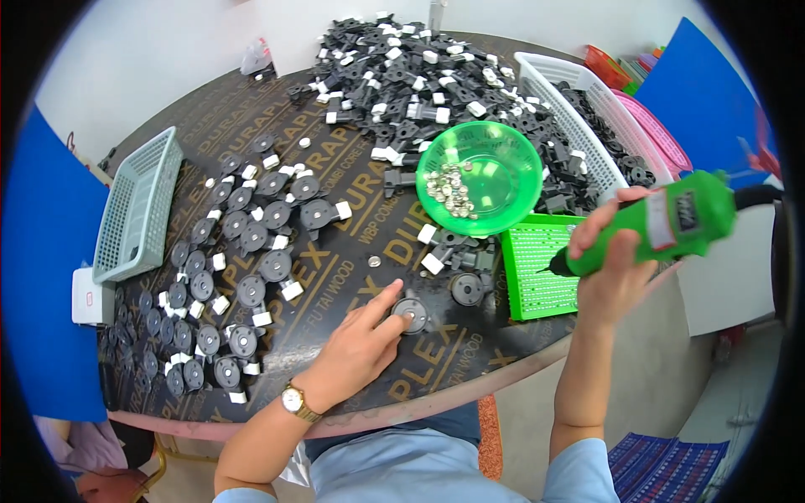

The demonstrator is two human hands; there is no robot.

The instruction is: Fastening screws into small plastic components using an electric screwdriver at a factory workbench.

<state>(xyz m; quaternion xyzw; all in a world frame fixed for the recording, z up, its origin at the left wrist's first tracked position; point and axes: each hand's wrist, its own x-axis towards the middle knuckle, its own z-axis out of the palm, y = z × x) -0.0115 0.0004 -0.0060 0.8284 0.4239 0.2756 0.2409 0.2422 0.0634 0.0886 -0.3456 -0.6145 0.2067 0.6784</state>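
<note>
Disc (pixel 415 310) partly under left fingers (pixel 382 300), screwdriver (pixel 662 222) in right fingers (pixel 622 254)

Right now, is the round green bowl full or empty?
Neither: the green bowl is partly filled. Small silvery pieces lie toward its left side, and bare green bottom shows on the right.

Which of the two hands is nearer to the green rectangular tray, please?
Right. The right hand, holding a green power tool, is just right of the tray; the left hand is farther away, left of it, touching a round grey part.
</note>
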